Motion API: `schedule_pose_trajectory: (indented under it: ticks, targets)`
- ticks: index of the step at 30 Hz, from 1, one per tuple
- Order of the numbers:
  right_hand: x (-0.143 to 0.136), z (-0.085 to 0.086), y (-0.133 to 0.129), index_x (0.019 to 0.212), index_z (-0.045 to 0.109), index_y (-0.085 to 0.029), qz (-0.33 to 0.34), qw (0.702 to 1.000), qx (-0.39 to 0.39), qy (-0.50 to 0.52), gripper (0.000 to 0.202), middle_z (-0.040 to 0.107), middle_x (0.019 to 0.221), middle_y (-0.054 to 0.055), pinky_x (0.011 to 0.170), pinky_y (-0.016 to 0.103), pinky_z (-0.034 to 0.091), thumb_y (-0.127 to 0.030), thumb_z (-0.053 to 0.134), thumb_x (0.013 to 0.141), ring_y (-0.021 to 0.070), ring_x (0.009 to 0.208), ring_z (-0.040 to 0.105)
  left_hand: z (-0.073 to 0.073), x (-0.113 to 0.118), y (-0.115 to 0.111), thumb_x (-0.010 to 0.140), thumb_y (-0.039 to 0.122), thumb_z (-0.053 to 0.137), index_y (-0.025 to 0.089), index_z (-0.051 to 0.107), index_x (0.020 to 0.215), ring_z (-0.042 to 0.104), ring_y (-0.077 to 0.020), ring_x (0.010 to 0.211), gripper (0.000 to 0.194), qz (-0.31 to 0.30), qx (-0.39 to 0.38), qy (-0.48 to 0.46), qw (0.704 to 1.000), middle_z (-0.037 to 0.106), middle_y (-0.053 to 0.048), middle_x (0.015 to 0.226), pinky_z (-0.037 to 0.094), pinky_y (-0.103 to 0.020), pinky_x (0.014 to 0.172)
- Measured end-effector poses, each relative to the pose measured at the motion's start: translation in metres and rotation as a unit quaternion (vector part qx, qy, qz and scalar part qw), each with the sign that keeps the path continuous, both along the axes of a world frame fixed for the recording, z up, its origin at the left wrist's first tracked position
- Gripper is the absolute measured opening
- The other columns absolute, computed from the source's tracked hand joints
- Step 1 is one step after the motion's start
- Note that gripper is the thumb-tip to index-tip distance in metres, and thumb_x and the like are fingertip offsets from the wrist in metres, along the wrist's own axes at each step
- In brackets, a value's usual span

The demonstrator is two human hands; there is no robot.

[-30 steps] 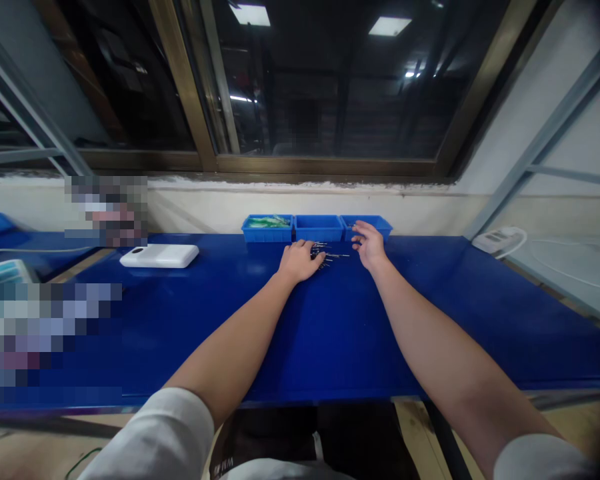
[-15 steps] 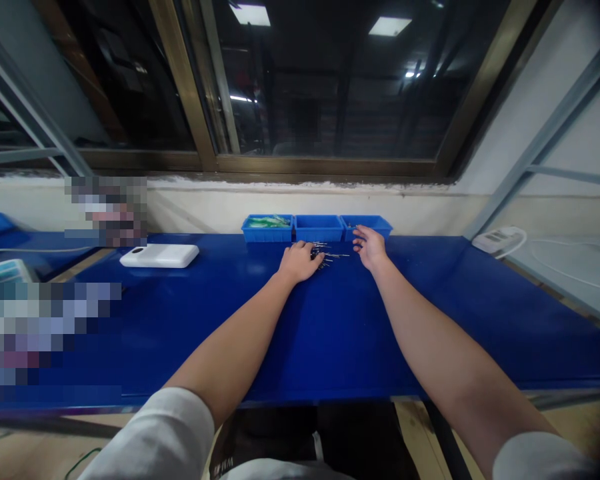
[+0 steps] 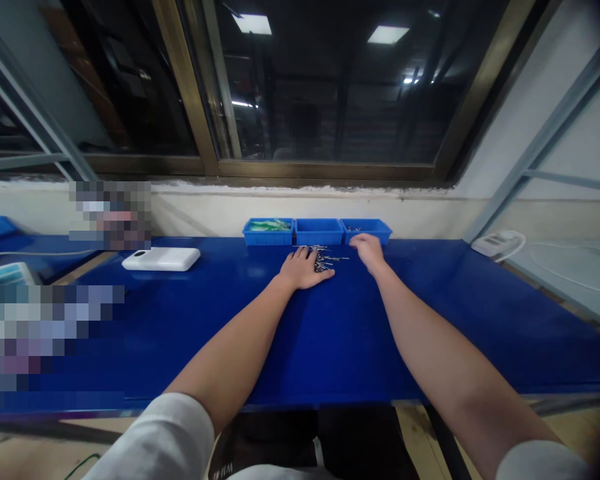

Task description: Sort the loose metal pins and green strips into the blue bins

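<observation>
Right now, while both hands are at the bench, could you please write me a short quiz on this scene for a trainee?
1. Which hand lies spread at the metal pins: left or right?
2. True or false: the white device lies to the left of the three blue bins.
3. Which bin holds the green items?
a) the left one
b) the middle one
c) the right one

Key:
1. The left hand.
2. True.
3. a, the left bin.
</observation>
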State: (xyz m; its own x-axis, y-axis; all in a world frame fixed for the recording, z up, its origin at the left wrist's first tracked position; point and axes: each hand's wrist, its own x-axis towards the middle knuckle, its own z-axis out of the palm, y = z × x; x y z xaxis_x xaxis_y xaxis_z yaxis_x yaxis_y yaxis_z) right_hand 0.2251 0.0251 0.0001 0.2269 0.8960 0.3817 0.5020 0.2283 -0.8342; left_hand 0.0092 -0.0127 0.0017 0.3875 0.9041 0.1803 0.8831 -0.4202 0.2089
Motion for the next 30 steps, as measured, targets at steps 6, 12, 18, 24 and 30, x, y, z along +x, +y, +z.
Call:
schedule_pose_trajectory:
  ticks: [6, 12, 18, 24, 30]
  targets:
    - [-0.018, 0.005, -0.011, 0.073, 0.071, -0.021, 0.110, 0.970, -0.126, -0.175, 0.018, 0.067, 0.068, -0.001, 0.060, 0.025, 0.042, -0.017, 0.067, 0.056, 0.0148, 0.063, 0.058, 0.001, 0.002, -0.002, 0.075, 0.073, 0.040, 0.020, 0.033, 0.141, 0.021, -0.0339, 0.139, 0.086, -0.005, -0.018, 0.009, 1.000, 0.028, -0.016, 0.150, 0.019, -0.051, 0.110]
    - [-0.012, 0.004, -0.010, 0.067, 0.070, -0.020, 0.116, 0.959, -0.128, -0.225, 0.003, 0.069, 0.071, 0.003, 0.061, 0.027, 0.043, -0.020, 0.068, 0.064, 0.0169, 0.066, 0.060, 0.004, -0.001, -0.001, 0.076, 0.069, 0.044, 0.020, 0.028, 0.143, 0.019, -0.0330, 0.140, 0.085, -0.009, -0.005, 0.018, 1.000, 0.026, -0.015, 0.151, 0.016, -0.050, 0.112]
    - [-0.014, -0.004, -0.007, 0.071, 0.070, -0.019, 0.132, 0.957, -0.074, -0.248, 0.006, 0.070, 0.077, 0.006, 0.069, 0.028, 0.044, -0.022, 0.065, 0.073, 0.0181, 0.072, 0.062, 0.001, 0.006, -0.006, 0.075, 0.078, 0.031, 0.017, 0.025, 0.144, 0.009, -0.0348, 0.142, 0.092, -0.020, 0.006, 0.019, 1.000, 0.015, -0.016, 0.154, 0.007, -0.055, 0.112]
    - [-0.025, -0.004, -0.009, 0.079, 0.068, -0.017, 0.097, 0.974, -0.024, -0.203, 0.015, 0.069, 0.079, 0.006, 0.070, 0.029, 0.043, -0.027, 0.057, 0.080, 0.0173, 0.073, 0.061, -0.004, 0.011, -0.004, 0.083, 0.069, 0.031, 0.018, 0.030, 0.141, 0.021, -0.0344, 0.137, 0.077, 0.027, 0.077, -0.047, 0.996, 0.024, -0.016, 0.150, 0.019, -0.056, 0.107]
    - [-0.043, 0.000, -0.014, 0.080, 0.065, -0.016, 0.171, 0.980, 0.024, -0.096, 0.016, 0.069, 0.077, 0.005, 0.068, 0.029, 0.045, -0.028, 0.054, 0.081, 0.0165, 0.070, 0.061, 0.001, 0.009, -0.001, 0.089, 0.045, 0.044, 0.023, 0.054, 0.116, 0.048, -0.0257, 0.113, 0.036, -0.019, 0.138, -0.104, 0.985, 0.058, -0.008, 0.118, 0.032, -0.045, 0.094]
